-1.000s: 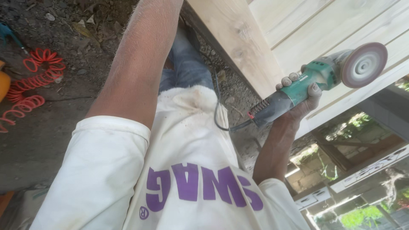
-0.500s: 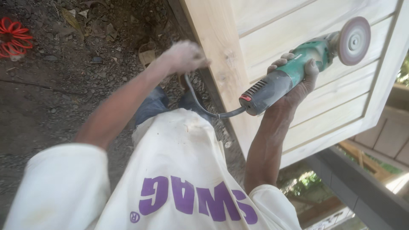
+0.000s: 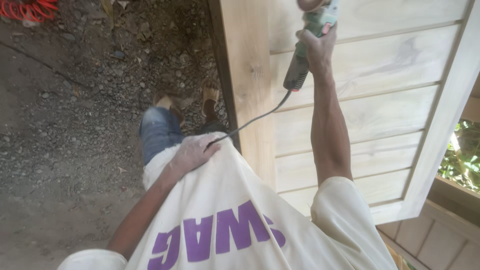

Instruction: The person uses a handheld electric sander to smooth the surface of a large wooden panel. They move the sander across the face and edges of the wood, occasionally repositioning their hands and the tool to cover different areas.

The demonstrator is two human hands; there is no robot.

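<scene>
The right hand has its fingers closed around a green grinder raised against a pale wooden door, while the left hand pinches its black cord below at the white shirt.

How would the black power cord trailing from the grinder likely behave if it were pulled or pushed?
Likely floppy: the power cord sags in a loose curve from the angle grinder in the right hand to the left hand. Probably light, and apt to snag on the wooden door panel.

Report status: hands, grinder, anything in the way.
Right hand grips green grinder, raised against wooden panel. Left hand on shirt, at the cord. Nothing blocking.
</scene>
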